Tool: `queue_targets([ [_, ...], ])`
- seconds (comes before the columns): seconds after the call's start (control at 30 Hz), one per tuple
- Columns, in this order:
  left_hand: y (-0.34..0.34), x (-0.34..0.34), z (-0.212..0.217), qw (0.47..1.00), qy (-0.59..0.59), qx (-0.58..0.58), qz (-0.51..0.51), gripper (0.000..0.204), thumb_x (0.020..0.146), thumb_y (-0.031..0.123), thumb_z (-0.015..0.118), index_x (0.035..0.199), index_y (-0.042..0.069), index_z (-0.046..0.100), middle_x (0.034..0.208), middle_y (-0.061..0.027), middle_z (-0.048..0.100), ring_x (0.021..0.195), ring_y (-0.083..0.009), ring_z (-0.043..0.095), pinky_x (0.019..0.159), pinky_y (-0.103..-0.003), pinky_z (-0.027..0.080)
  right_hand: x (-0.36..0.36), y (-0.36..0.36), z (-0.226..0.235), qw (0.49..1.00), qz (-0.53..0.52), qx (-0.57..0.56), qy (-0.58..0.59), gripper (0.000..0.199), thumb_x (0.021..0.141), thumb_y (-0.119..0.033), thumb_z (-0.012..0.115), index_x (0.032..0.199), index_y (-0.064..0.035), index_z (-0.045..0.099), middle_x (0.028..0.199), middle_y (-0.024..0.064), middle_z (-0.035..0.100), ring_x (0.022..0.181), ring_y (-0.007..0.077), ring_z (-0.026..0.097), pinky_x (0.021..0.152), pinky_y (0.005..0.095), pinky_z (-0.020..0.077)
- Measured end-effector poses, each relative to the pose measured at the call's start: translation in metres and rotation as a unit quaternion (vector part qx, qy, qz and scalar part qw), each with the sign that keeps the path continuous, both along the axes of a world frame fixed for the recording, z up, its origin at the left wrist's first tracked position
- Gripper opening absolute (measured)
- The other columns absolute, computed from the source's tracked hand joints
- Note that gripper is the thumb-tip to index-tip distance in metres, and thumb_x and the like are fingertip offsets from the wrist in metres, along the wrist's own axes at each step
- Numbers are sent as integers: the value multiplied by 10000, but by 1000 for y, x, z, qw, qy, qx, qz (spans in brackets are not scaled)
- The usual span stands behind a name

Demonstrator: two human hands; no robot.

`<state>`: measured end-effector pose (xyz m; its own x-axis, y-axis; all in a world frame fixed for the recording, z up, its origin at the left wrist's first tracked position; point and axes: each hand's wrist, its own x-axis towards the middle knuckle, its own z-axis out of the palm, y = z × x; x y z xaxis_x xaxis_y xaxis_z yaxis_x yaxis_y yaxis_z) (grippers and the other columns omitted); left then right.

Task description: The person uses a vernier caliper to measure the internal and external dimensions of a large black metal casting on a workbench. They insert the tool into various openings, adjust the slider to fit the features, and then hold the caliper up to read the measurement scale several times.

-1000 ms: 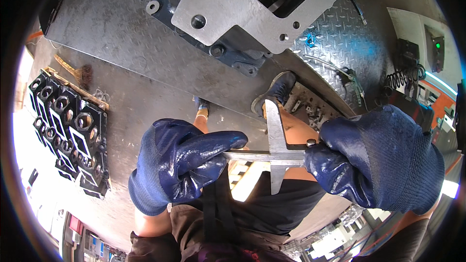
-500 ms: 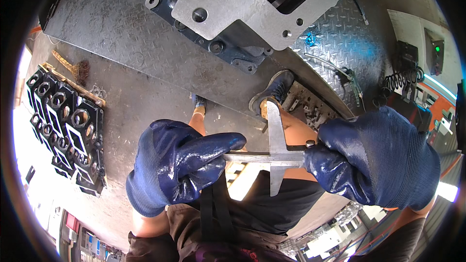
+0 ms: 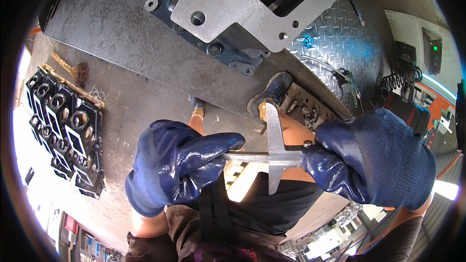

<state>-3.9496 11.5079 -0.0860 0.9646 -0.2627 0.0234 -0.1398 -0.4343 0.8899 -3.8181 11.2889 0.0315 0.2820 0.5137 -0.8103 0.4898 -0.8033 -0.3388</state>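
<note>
Between my two gloved hands lies a steel vernier caliper (image 3: pixel 275 158), held level in front of my waist with its jaws pointing away and toward me. My left hand (image 3: pixel 179 165), in a dark blue coated glove, is closed round the beam's left end, thumb stretched along it. My right hand (image 3: pixel 371 157), in a matching glove, grips the sliding part on the right, close to the small locking screw (image 3: pixel 307 143). The jaws look closed together, with nothing between them. The glove fingers hide both ends of the caliper.
A large machined metal casting (image 3: pixel 213 12) overhangs the tread-plate platform (image 3: pixel 121 39) ahead. A hose with an air gun (image 3: pixel 347 80) lies on the plate at right. Black castings (image 3: pixel 68 131) are stacked at left, near a brush (image 3: pixel 77 70). Metal pieces fill a tray (image 3: pixel 308 102) by my foot.
The view has shifted very slightly. My right hand and the caliper sit a touch further left in the picture; both hands keep the same grip.
</note>
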Motion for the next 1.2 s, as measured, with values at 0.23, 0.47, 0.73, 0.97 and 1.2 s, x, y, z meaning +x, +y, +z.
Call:
queue_targets([
  [0.23,-3,1,-3,1000,-9,7,-12,324,751,186,690,1074,169,679,554,-53,490,513,-269,508,532,-374,387,2,20,4,999,35,-27,-28,312,875,-323,608,729,-48,606,528,168,532,446,314,562,464,394,443],
  [0.47,-2,2,-2,1000,13,-15,-12,347,732,158,686,1079,171,678,587,-62,517,541,-268,518,561,-368,397,1,51,15,992,74,-83,-54,295,875,-318,608,747,-53,615,518,172,526,459,319,572,480,405,454],
  [0.73,6,2,18,992,118,31,-31,268,834,280,627,979,67,701,799,-76,685,713,-265,622,678,-360,440,13,-3,-4,998,33,60,8,271,883,-287,579,840,-23,621,566,173,554,523,336,595,539,402,481],
  [0.97,-49,6,-30,834,263,-467,130,374,895,62,547,1256,-26,505,1232,-181,565,1145,-266,554,1009,-374,398,-13,-114,-28,898,-392,165,114,332,864,-237,602,1079,16,605,843,134,665,783,234,655,702,325,503],
  [1.2,-126,65,24,827,236,-488,148,652,832,300,694,1313,-46,422,1263,-173,518,1134,-273,549,940,-377,486,-55,-77,-54,670,-620,390,126,289,956,-267,513,979,-9,641,681,39,587,518,36,447,473,227,352],
])
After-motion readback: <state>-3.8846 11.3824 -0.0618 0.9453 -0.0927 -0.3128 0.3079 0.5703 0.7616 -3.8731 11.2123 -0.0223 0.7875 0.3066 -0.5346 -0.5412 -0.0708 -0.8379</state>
